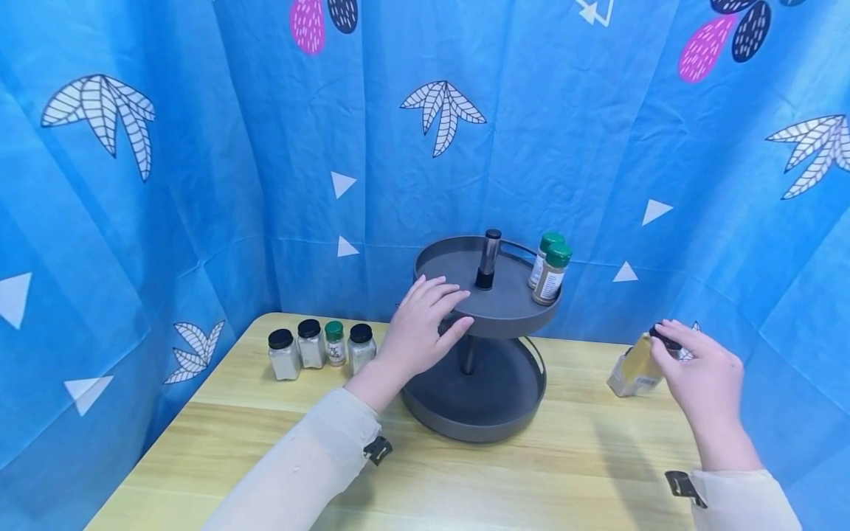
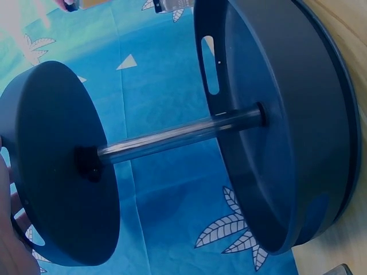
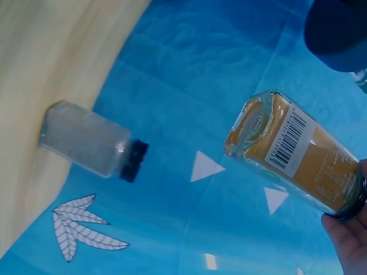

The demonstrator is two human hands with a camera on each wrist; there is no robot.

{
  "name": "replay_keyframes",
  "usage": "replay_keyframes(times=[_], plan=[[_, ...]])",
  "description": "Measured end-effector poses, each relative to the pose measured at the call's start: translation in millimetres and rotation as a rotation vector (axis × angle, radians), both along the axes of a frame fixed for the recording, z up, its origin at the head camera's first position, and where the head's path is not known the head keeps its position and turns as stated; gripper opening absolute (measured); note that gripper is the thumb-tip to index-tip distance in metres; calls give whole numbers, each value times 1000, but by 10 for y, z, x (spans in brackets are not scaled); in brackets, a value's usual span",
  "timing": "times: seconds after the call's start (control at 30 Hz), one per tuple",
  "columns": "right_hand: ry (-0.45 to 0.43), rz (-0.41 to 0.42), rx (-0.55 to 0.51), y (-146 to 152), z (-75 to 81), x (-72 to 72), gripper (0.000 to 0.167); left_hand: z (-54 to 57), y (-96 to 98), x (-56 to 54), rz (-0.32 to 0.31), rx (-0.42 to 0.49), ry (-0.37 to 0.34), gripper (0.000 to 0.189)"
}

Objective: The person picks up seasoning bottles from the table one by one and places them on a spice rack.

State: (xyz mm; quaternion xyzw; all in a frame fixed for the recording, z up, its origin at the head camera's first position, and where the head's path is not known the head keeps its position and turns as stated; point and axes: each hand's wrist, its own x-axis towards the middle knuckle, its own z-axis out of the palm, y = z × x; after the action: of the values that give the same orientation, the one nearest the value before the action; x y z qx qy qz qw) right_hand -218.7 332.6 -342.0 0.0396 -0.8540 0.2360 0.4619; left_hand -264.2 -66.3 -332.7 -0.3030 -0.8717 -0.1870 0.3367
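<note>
My right hand (image 1: 707,369) pinches the black cap of a square glass spice jar of yellow-brown powder (image 3: 309,154). The jar is tilted, its base off the table in the right wrist view. Beyond it stands a spice jar of pale powder (image 3: 86,137) with a black cap, mostly hidden in the head view. My left hand (image 1: 418,328) is at the left rim of the upper tray of a dark grey two-tier rack (image 1: 478,428). Its fingers look extended and the thumb stands apart; some fingers show through the rim's handle slot in the left wrist view.
Two green-capped spice bottles (image 1: 553,274) stand at the right of the upper tray, around whose centre rises a short post (image 1: 489,258). Several capped jars (image 1: 285,358) line the table's back left. A blue patterned curtain (image 1: 451,184) hangs behind the wooden table (image 1: 564,472).
</note>
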Motion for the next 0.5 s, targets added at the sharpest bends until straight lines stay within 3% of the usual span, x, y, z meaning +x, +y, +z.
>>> replay_keyframes(times=[0.5], plan=[[73,36,-52,-93,201,8,22,-16,7,-24,-1,0,17,49]])
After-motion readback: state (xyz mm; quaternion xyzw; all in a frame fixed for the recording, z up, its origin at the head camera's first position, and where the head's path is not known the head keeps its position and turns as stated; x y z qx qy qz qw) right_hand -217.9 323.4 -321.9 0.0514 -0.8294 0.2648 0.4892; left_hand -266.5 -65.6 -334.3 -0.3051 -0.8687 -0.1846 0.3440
